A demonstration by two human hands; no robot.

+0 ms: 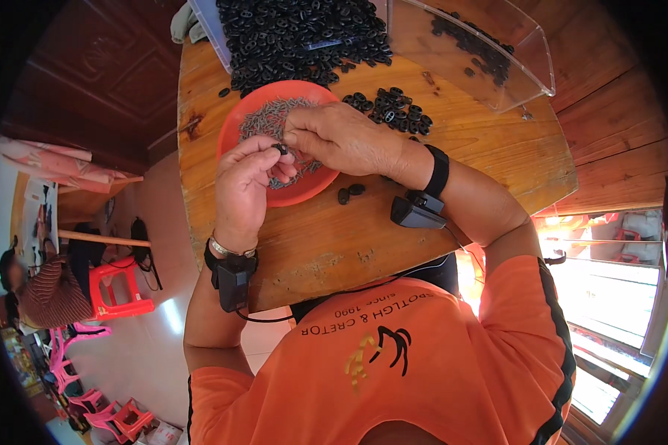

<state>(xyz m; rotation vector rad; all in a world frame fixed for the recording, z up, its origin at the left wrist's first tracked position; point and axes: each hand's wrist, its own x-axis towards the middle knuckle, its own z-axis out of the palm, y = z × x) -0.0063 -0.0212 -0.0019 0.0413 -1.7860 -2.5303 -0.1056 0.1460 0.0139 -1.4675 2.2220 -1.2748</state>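
Note:
My left hand (243, 184) pinches a small black oval part (280, 148) between thumb and fingers, just above the red plate (234, 126). The plate holds several thin grey metal pins (269, 115). My right hand (343, 137) reaches over the plate with its fingertips bunched against the same black part; whether it holds a pin is hidden. Two finished-looking black parts (350, 193) lie on the round wooden table (326, 237) beside the plate. A loose pile of black oval parts (393, 107) sits just beyond my right hand.
A clear plastic tray (297, 33) heaped with black parts stands at the table's far edge, and a clear lid or bin (490, 52) lies at the far right. Black devices are strapped on both wrists. Red and pink stools (115, 289) and a seated person (44, 293) are on the left.

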